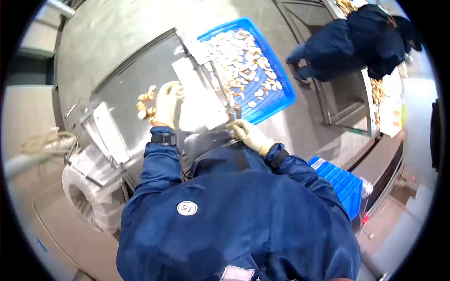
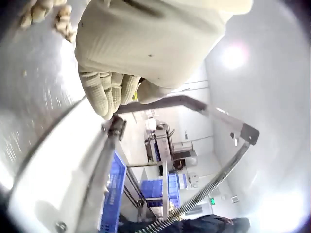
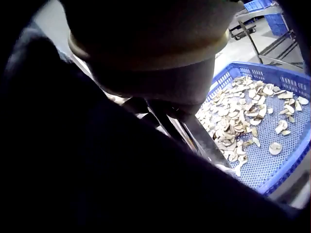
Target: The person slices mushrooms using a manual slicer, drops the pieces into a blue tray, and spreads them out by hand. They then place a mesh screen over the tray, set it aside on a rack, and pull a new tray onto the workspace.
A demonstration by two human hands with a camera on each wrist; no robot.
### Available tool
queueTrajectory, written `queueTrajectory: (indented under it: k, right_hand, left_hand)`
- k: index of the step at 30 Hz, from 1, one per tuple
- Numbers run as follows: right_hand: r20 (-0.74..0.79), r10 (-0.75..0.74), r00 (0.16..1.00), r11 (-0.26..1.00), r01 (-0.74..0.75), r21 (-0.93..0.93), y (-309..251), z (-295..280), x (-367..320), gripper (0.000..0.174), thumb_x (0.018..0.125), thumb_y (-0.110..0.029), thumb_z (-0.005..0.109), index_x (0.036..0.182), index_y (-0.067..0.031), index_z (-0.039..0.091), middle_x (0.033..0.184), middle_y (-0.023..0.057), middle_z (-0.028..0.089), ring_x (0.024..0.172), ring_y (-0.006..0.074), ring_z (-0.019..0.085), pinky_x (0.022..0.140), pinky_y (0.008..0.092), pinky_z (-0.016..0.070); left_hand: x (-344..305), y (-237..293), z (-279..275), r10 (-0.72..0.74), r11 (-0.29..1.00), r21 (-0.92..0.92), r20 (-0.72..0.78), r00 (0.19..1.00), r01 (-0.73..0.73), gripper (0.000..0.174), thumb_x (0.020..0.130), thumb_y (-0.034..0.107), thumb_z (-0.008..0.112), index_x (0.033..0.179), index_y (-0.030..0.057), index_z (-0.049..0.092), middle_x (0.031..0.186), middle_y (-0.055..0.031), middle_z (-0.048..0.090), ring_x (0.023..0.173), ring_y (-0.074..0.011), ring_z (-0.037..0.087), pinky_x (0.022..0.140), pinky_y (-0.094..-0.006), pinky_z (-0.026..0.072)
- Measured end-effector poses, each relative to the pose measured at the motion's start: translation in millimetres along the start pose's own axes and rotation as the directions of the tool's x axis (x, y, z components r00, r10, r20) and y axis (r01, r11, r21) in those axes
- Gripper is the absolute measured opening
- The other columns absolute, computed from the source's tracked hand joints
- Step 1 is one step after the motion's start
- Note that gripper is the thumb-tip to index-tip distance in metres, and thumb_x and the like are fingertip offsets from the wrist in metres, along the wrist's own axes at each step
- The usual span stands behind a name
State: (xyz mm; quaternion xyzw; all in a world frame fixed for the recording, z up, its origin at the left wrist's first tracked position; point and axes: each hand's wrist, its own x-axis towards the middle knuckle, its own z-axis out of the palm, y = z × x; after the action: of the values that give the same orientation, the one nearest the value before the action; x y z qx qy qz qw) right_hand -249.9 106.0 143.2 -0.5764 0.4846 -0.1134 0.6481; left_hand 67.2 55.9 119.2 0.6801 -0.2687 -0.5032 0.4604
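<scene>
Head view: probably mid-slicing; next, feed a mushroom (image 1: 141,106). Left hand (image 1: 167,104), fingers bent, right hand (image 1: 252,135), fingers partly hidden: cannot tell either's hold.

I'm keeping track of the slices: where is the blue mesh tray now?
In the head view, the blue tray lies right of the metal table, just beyond the right hand.

Left hand (image 2: 150,43) cropped in left wrist view, palm hidden, right fingers (image 1: 238,129) obscured in right wrist view
</scene>
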Motion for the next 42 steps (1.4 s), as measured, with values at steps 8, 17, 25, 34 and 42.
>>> queueTrajectory:
  k: [8, 17, 25, 34, 42]
  right_hand:
    - [-0.015, 0.008, 1.0, 0.988, -0.006, 0.152, 10.5, 7.9, 4.6, 0.024, 0.109, -0.016, 0.053, 0.118, 0.0018, 0.065, 0.092, 0.0027, 0.067, 0.078, 0.0077, 0.057, 0.075, 0.023, 0.0496]
    - [-0.053, -0.085, 0.995, 0.996, 0.084, -0.014, 25.8, 7.1, 8.4, 0.023, 0.108, -0.017, 0.054, 0.115, -0.0001, 0.067, 0.085, 0.003, 0.066, 0.074, 0.0094, 0.058, 0.073, 0.0258, 0.0512]
    - [-0.097, -0.096, 0.991, 0.995, 0.097, -0.001, 19.3, 10.6, 3.8, 0.024, 0.106, -0.02, 0.056, 0.114, -0.0003, 0.067, 0.093, 0.008, 0.071, 0.077, 0.014, 0.064, 0.073, 0.0278, 0.0546]
    - [-0.106, -0.09, 0.99, 0.995, 0.094, 0.035, 34.1, 11.4, 8.6, 0.024, 0.106, -0.019, 0.056, 0.118, 0.0009, 0.063, 0.094, 0.0083, 0.071, 0.074, 0.014, 0.065, 0.068, 0.0277, 0.0547]
    - [-0.134, -0.173, 0.976, 0.985, 0.17, -0.034, 28.9, 7.9, 5.7, 0.025, 0.107, -0.021, 0.054, 0.116, -0.0018, 0.067, 0.093, 0.0069, 0.069, 0.081, 0.0138, 0.065, 0.075, 0.0276, 0.0542]
  left_hand:
    - [-26.3, -119.0, -187.2, 0.047, 0.98, 0.191, -0.478, 0.877, 0.051, 0.029, 0.096, 0.017, 0.068, 0.119, 0.0003, 0.068, 0.101, -0.0093, 0.073, 0.083, -0.0158, 0.069, 0.075, -0.0309, 0.0555]
    - [-18.9, -104.9, -128.7, 0.457, 0.605, 0.794, -0.41, 0.789, 0.062, 0.03, 0.088, 0.015, 0.068, 0.117, 0.0156, 0.071, 0.107, -0.0171, 0.071, 0.102, -0.0403, 0.067, 0.087, -0.05, 0.0532]
    - [-3.8, -92.5, -165.8, 0.442, 0.633, 0.774, -0.329, 0.834, -0.03, 0.019, 0.085, 0.013, 0.069, 0.104, 0.0106, 0.073, 0.106, -0.0162, 0.071, 0.101, -0.0382, 0.067, 0.087, -0.0449, 0.0532]
    - [8.2, -67.1, 29.3, 0.608, 0.665, 0.446, 0.142, 0.781, -0.599, 0.035, 0.084, -0.01, 0.057, 0.113, 0.0053, 0.07, 0.111, -0.0167, 0.068, 0.093, -0.0293, 0.07, 0.084, -0.0355, 0.0569]
    - [9.1, -53.9, 84.2, 0.397, 0.811, 0.436, 0.082, 0.914, -0.391, 0.042, 0.086, 0.006, 0.071, 0.127, 0.0011, 0.066, 0.126, -0.0207, 0.069, 0.109, -0.032, 0.07, 0.098, -0.0372, 0.0543]
